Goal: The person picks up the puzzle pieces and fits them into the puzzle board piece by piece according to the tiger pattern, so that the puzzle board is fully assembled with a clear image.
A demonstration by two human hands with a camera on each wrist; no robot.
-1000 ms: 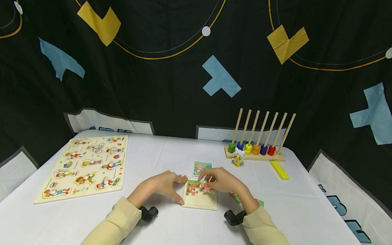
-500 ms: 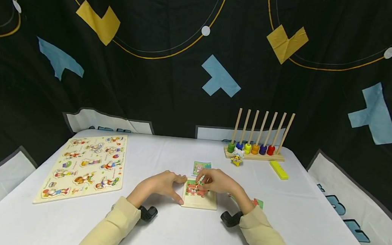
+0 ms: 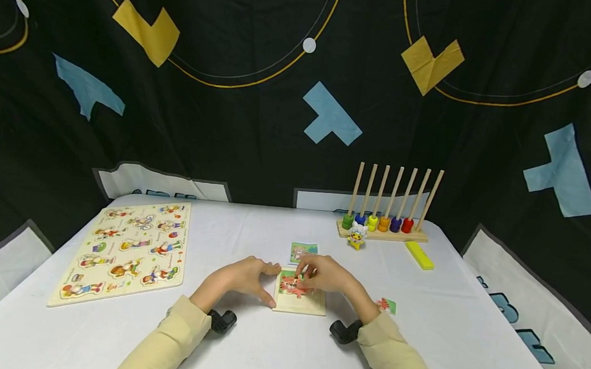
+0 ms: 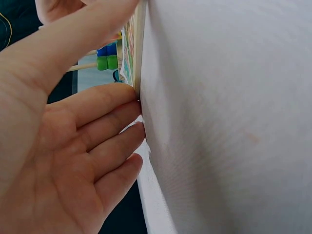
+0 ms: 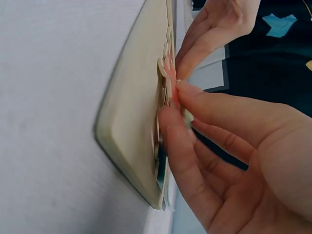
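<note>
A small wooden puzzle tray [image 3: 299, 306] lies in front of me, its upper part holding jigsaw pieces with a pink animal on green. Beside its left edge is my left hand [image 3: 248, 277]; thumb and fingertips touch that edge, and the fingers look fairly straight in the left wrist view. My right hand [image 3: 331, 275] pinches a pink puzzle piece [image 5: 172, 90] between thumb and index finger, low over the tray next to the other pieces. Fingers partly hide it. A loose puzzle piece [image 3: 387, 306] lies right of the right wrist. Behind the tray sits a picture card [image 3: 302, 251].
A large wooden picture board [image 3: 128, 250] lies at the left. At the back right stand a peg rack with coloured beads [image 3: 382, 235], a small figurine [image 3: 357, 236] and a yellow block [image 3: 419, 256]. White cloth [image 3: 233, 340] covers the table.
My right hand has moved slightly left with the pink piece, bringing it against the pieces in the tray. The right forearm now covers another loose piece. The left hand stays at the tray's edge.
</note>
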